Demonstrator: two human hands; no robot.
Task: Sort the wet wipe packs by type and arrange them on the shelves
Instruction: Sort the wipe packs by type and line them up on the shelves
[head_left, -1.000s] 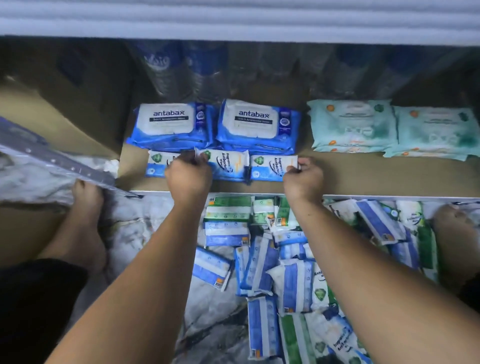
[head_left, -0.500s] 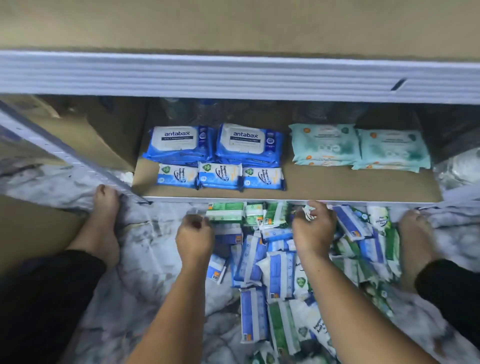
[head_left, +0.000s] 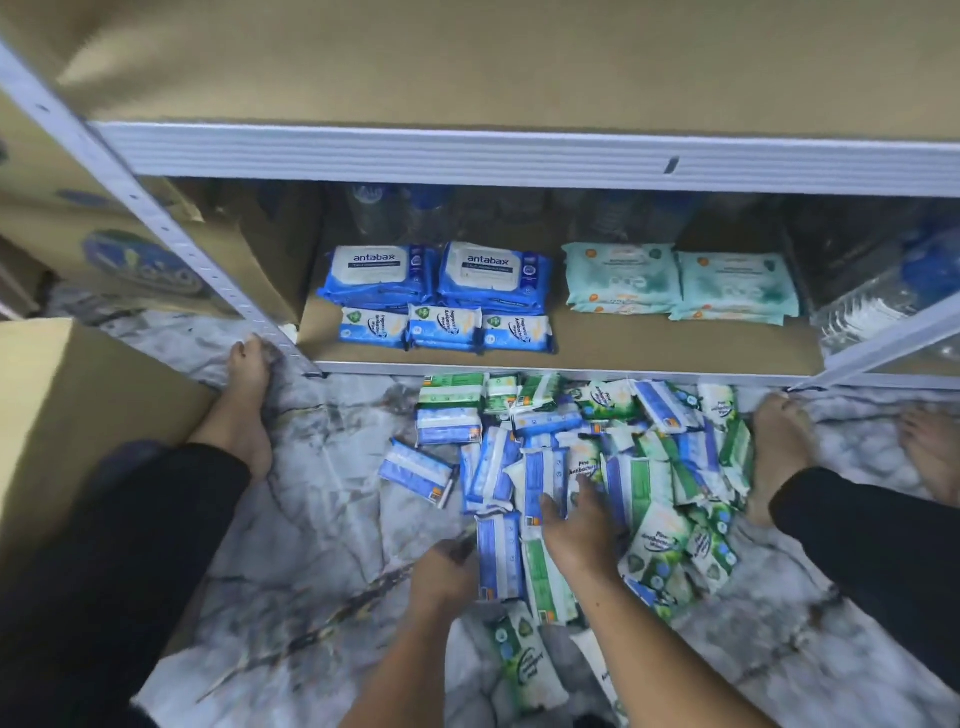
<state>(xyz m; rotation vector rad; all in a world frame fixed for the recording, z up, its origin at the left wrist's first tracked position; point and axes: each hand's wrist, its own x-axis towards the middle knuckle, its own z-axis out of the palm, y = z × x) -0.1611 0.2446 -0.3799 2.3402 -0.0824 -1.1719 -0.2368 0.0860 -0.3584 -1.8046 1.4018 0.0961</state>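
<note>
Loose pile of small blue and green plastic wipe packs (head_left: 649, 467) on marbled floor (head_left: 322, 519), below brown shelf (head_left: 675, 348). Fingers: right hand (head_left: 576, 535) spread flat on pile (seeking blues, probably); left hand (head_left: 444, 574) curled at a pack edge, grip unclear.

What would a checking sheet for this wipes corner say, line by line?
Surface: brown shelf board above marbled floor.
Job's things: two antabax packs, three small blue packs, two teal packs on shelf; mixed blue-and-green pile on floor.
Clutter: nothing seen.
Hands: left hand at edge of a blue pack, grip unclear; right hand spread on pile.
Cables: nothing seen.
Surroundings: cardboard box left; bottles behind packs; bare feet beside pile.
</note>
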